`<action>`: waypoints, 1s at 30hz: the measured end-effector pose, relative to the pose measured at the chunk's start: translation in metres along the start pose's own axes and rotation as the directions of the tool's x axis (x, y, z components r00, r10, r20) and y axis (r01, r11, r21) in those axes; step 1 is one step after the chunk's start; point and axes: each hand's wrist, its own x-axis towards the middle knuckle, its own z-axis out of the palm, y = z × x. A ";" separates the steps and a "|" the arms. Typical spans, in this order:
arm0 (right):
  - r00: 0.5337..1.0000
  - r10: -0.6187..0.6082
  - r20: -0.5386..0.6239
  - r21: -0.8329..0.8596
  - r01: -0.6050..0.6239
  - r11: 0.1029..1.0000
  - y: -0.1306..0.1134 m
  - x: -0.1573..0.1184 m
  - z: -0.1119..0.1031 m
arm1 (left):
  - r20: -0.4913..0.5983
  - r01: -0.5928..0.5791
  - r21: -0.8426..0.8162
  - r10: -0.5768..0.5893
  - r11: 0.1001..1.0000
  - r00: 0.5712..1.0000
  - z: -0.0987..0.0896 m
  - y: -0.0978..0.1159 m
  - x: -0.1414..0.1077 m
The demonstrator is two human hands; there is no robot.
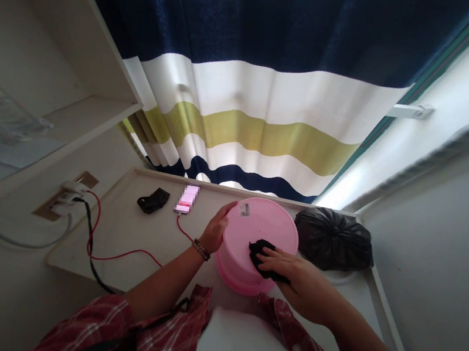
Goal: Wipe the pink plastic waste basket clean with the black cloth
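A round pink plastic basin [236,235] is tilted in front of me, its flat base facing up and its wider rim low and towards me. My left hand [217,229] grips the basin's left side, with the fingers partly hidden behind its edge. Under the fingers of my right hand [298,277] is a bunched black cloth [260,254], pressed against the flat base. A small printed sticker [245,210] shows near the base's upper left edge.
A tied black plastic bag [333,239] sits right of the basin on the white desk [117,240]. To the left lie a crumpled black item [153,200] and a phone [187,198] on a red cable [126,253]. Plugs fill a wall socket [65,199]. A striped curtain [264,97] hangs behind.
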 end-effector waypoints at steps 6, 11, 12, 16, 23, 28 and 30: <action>0.969 0.177 -0.172 -0.075 -0.192 0.978 0.039 -0.006 -0.017 | 0.015 0.018 -0.021 -0.017 1.000 1.000 -0.001 0.000 0.000; 0.919 0.235 -0.315 -0.142 -0.290 0.946 0.059 0.029 -0.011 | 0.033 0.023 -0.018 -0.023 1.000 0.999 -0.002 0.002 0.000; 0.916 0.231 -0.328 -0.159 -0.295 0.942 0.060 0.039 -0.008 | 0.038 0.024 -0.016 -0.024 1.000 0.999 -0.002 0.003 0.000; 0.918 0.185 -0.350 -0.162 -0.254 0.954 0.059 0.082 0.008 | 0.051 0.020 -0.003 -0.020 1.000 0.998 -0.003 0.004 0.000; 0.954 0.056 -0.293 -0.028 -0.067 0.997 0.032 0.122 0.027 | 0.047 0.024 0.009 -0.025 1.000 0.999 -0.006 0.002 0.002; 0.973 0.008 -0.229 0.048 0.003 0.999 0.014 0.117 0.031 | 0.017 0.062 -0.020 -0.062 0.998 0.998 -0.004 -0.008 -0.002; 0.974 0.019 -0.224 0.065 -0.005 0.998 0.010 0.113 0.030 | 0.002 0.085 -0.038 -0.085 0.996 0.996 -0.003 -0.012 -0.006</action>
